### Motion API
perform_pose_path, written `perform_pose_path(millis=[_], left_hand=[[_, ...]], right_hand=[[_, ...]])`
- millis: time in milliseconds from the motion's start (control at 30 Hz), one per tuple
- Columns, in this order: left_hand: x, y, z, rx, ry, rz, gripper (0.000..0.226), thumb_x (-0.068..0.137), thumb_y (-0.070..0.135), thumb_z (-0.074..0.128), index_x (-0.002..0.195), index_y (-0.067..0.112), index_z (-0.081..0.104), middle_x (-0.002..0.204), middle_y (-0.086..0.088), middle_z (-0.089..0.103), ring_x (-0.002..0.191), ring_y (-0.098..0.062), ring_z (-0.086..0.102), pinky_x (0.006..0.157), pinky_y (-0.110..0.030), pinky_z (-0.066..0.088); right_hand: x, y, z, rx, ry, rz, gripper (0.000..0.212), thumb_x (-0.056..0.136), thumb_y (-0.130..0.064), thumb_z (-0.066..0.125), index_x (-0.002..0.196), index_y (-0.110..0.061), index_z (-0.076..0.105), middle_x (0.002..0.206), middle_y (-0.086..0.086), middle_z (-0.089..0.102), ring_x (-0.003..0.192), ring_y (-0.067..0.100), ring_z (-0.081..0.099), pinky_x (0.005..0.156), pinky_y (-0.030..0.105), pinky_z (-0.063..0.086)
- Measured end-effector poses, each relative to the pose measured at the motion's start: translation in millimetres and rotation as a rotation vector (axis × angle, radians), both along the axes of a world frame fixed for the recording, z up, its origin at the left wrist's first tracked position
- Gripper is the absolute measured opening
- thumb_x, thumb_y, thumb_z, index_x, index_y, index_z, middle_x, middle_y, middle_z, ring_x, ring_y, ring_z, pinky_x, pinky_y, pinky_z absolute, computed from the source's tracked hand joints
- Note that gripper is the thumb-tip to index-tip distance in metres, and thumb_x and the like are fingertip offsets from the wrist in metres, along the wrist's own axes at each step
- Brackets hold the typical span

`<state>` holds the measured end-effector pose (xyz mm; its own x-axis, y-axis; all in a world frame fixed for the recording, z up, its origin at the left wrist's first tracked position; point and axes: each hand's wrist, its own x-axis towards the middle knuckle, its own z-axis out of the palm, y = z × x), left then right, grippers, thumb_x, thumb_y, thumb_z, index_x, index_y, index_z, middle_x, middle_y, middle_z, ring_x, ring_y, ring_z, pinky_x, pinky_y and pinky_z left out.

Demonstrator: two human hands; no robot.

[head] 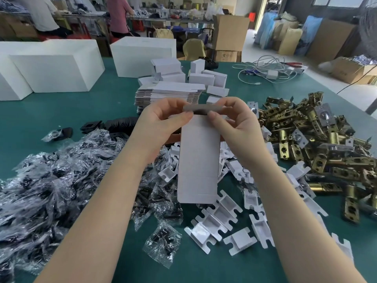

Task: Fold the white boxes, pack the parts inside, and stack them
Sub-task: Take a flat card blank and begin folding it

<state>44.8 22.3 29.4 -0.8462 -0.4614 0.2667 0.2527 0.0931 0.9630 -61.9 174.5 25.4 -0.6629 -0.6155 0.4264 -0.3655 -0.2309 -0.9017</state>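
A long white box hangs upright above the green table, held at its top end by both hands. My left hand pinches the top left corner and my right hand pinches the top right, with the grey inner flap bent over between the fingers. A stack of flat white box blanks lies just behind. Several folded small white boxes sit beyond the stack. Brass latch parts are heaped at the right, white plastic inserts lie below the box, and bagged black screws are piled at the left.
Big white cartons stand at the back left and centre of the table. Black plates lie behind the screw bags. Cables and a charger lie at the far right. People work at benches beyond the table, among brown cardboard boxes.
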Motion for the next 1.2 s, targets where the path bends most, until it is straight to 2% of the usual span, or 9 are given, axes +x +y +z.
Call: perform_pose_path(millis=[100,333,467,567,700,800,900,1000,1200], left_hand=[[-1,0,-1,-0.032,0.005,-0.004,0.015,0.084,0.023,0.071,0.086,0.037,0.077,0.080,0.013,0.070,0.075,-0.006,0.065,0.065,-0.026,0.057],[-2,0,-3,-0.097,-0.019,0.007,0.010,0.077,0.041,0.076,0.087,0.039,0.078,0.086,0.003,0.071,0.083,-0.010,0.065,0.070,-0.021,0.056],[-4,3,-4,-0.109,-0.055,0.008,0.021,0.069,0.055,0.074,0.081,0.038,0.075,0.083,0.015,0.070,0.081,-0.002,0.062,0.080,-0.024,0.052],[-3,3,-4,-0.047,-0.084,-0.019,0.021,0.067,0.050,0.078,0.081,0.035,0.076,0.088,0.010,0.073,0.086,-0.010,0.066,0.089,-0.040,0.053],[-1,1,-3,-0.029,-0.119,-0.042,0.016,0.073,0.038,0.080,0.088,0.031,0.077,0.091,0.001,0.071,0.085,-0.014,0.068,0.075,-0.033,0.060],[-1,1,-4,-0.002,-0.127,-0.035,0.012,0.081,0.020,0.079,0.088,0.029,0.078,0.085,0.002,0.073,0.078,-0.013,0.070,0.067,-0.026,0.058],[-2,4,-4,0.008,-0.128,-0.007,0.010,0.083,0.017,0.078,0.088,0.026,0.079,0.087,-0.002,0.075,0.078,-0.014,0.071,0.065,-0.026,0.057],[-4,6,-4,0.009,-0.113,0.008,0.010,0.082,0.022,0.079,0.092,0.025,0.078,0.091,-0.003,0.076,0.080,-0.014,0.071,0.064,-0.027,0.057],[-2,11,2,-0.096,0.057,0.014,0.032,0.080,0.018,0.077,0.110,0.029,0.071,0.102,0.005,0.076,0.094,-0.010,0.070,0.082,-0.025,0.057]], right_hand=[[1,-3,-1,-0.025,0.055,-0.051,0.028,0.091,-0.002,0.065,0.090,-0.029,0.071,0.083,-0.017,0.071,0.071,0.003,0.064,0.063,0.020,0.054],[-4,-1,-5,-0.054,-0.008,-0.009,0.028,0.085,-0.005,0.074,0.077,-0.032,0.077,0.082,-0.010,0.076,0.077,0.006,0.071,0.066,0.024,0.058],[-5,-2,-8,-0.032,0.051,-0.043,0.022,0.082,-0.005,0.077,0.081,-0.027,0.075,0.082,-0.010,0.076,0.078,0.008,0.071,0.073,0.025,0.058],[-4,-1,-6,-0.025,0.060,-0.048,0.017,0.082,-0.011,0.078,0.082,-0.028,0.075,0.082,-0.008,0.076,0.077,0.009,0.070,0.074,0.031,0.060],[-3,-1,-5,-0.010,0.040,-0.049,0.016,0.087,-0.015,0.074,0.081,-0.030,0.076,0.084,0.000,0.076,0.077,0.014,0.068,0.074,0.040,0.058],[-4,0,-5,0.043,0.032,-0.041,0.014,0.086,-0.013,0.075,0.090,-0.026,0.075,0.095,0.011,0.074,0.084,0.037,0.068,0.080,0.052,0.058],[-5,1,-4,0.101,0.064,-0.058,0.015,0.086,-0.014,0.075,0.094,-0.027,0.074,0.095,0.005,0.074,0.085,0.033,0.068,0.077,0.047,0.059],[-3,0,-2,0.096,0.039,-0.087,0.012,0.088,-0.016,0.074,0.087,-0.027,0.074,0.088,-0.002,0.075,0.076,0.014,0.068,0.073,0.034,0.060],[1,-1,6,-0.014,-0.016,-0.122,0.014,0.090,-0.018,0.071,0.086,-0.030,0.073,0.081,-0.014,0.072,0.073,0.002,0.064,0.066,0.019,0.052]])
